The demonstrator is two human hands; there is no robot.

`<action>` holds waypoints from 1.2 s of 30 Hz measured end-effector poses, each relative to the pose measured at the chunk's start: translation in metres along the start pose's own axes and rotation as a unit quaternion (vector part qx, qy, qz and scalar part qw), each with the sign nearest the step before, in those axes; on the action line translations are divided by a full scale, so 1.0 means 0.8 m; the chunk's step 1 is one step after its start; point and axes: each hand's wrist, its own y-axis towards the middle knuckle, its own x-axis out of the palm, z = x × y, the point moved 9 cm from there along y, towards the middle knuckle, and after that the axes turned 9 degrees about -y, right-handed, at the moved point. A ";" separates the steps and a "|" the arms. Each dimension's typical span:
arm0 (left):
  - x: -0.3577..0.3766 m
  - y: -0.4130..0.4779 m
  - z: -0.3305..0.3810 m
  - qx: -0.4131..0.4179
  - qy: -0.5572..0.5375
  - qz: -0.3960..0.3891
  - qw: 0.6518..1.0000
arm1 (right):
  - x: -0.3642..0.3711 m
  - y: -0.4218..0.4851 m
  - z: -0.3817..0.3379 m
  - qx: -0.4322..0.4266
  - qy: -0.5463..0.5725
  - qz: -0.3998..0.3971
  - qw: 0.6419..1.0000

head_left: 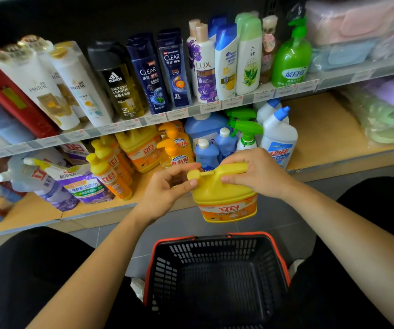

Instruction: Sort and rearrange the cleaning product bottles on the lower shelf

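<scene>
bare arms, black trousers

the left hand (pixel 167 188) and right hand (pixel 257 172) are bare, with short, plain nails. behind each hand a forearm shows bare all the way to the frame edge, left forearm (pixel 101 257) and right forearm (pixel 345 224); any sleeve lies out of view. outside the left forearm is a left leg (pixel 25 269) in plain matte black cloth, and outside the right forearm a right leg (pixel 381 210) in the same black. below the hands, at each leg's inner edge, sits a small white patch (pixel 137 287), too little showing to tell what it is.
</scene>
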 end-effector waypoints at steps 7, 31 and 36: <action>-0.007 -0.001 0.004 0.072 0.049 0.072 0.994 | -0.021 0.003 -0.004 0.006 0.018 0.027 0.999; 0.014 0.011 0.015 -0.026 -0.039 -0.141 0.989 | -0.012 -0.004 -0.019 -0.009 0.135 -0.012 0.991; 0.014 0.006 0.026 -0.007 -0.076 -0.126 0.989 | -0.016 -0.003 -0.022 -0.011 0.191 -0.018 0.981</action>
